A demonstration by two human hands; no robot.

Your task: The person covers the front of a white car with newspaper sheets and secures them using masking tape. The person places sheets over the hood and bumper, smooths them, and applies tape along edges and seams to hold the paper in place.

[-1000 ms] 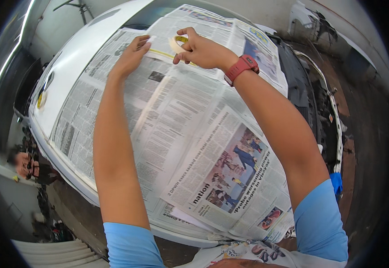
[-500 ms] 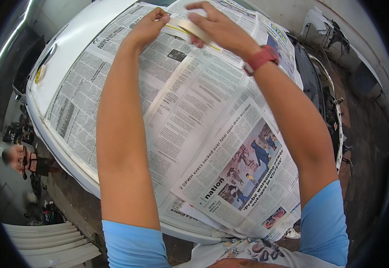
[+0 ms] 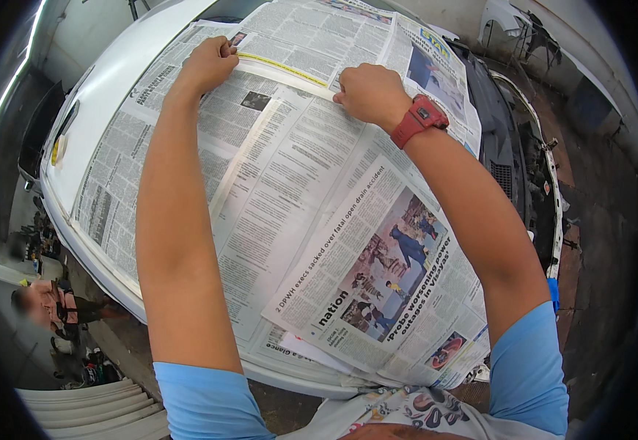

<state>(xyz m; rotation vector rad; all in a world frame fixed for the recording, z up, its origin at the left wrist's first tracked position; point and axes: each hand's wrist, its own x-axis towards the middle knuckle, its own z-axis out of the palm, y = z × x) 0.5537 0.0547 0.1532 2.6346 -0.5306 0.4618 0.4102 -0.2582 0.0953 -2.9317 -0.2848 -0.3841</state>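
Observation:
Sheets of newspaper (image 3: 297,191) cover much of a white car's body (image 3: 103,99) before me. A pale strip of masking tape (image 3: 286,78) stretches along a seam between sheets at the far side. My left hand (image 3: 211,64) is closed, pinching the strip's left end against the paper. At the strip's right end, my right hand (image 3: 372,94) is closed on the tape, knuckles up; the roll is hidden beneath it. Another pale tape strip (image 3: 249,150) runs down the paper between my arms. A red watch (image 3: 422,119) is on my right wrist.
Dark engine-bay parts (image 3: 502,139) lie along the right side of the papered area. A white body panel (image 3: 502,20) leans by the wall at the far right. At the left stands another person (image 3: 51,304), near a ribbed white panel (image 3: 92,411) on the floor.
My hands have moved apart, the left one leftward and the right one down onto the paper. The tape strip now lies stretched between them, and the roll has gone out of sight under my right hand.

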